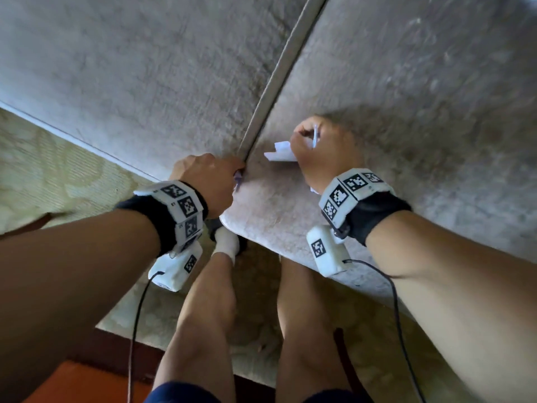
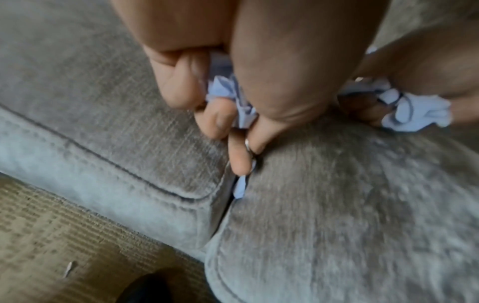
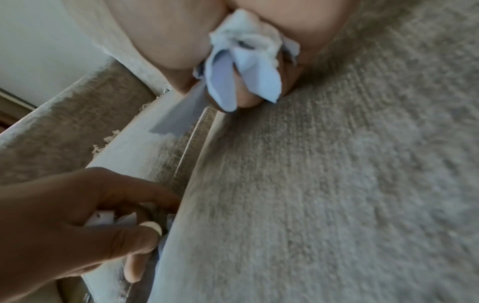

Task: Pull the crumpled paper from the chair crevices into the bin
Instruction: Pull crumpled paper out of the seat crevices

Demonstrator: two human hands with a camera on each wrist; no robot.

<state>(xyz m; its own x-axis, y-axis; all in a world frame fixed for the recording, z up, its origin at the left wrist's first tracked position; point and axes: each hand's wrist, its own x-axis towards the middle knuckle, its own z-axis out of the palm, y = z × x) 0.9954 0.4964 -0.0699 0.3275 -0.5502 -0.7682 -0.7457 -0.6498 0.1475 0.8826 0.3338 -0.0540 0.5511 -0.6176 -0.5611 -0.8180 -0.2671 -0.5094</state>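
Here your left hand (image 1: 203,175) sits at the front end of the narrow crevice (image 1: 263,103) between the grey-beige velvety seat cushion (image 1: 406,82) and the matching padded arm of the chair (image 1: 130,68). Its fingers (image 2: 223,121) are curled, with white crumpled paper (image 2: 228,86) bunched against the palm, and one fingertip pushes down into the gap, right beside another scrap of white paper (image 2: 239,187) that is wedged in the crevice and sticks up slightly. Whether that fingertip actually touches the scrap is hard to tell through the blur.

Your right hand (image 1: 322,149) rests on top of the seat cushion, just beside the crevice and near your left hand. Its fingers are closed tightly around a wad of crumpled white paper (image 3: 243,67), whose loose folds poke out past the knuckles toward the gap.

Below the chair's front edge lies a pale, patterned woven rug (image 1: 43,158), with your bare legs (image 1: 203,315) standing on it. Both wrists carry black bands with white marker-covered camera units (image 1: 348,193).
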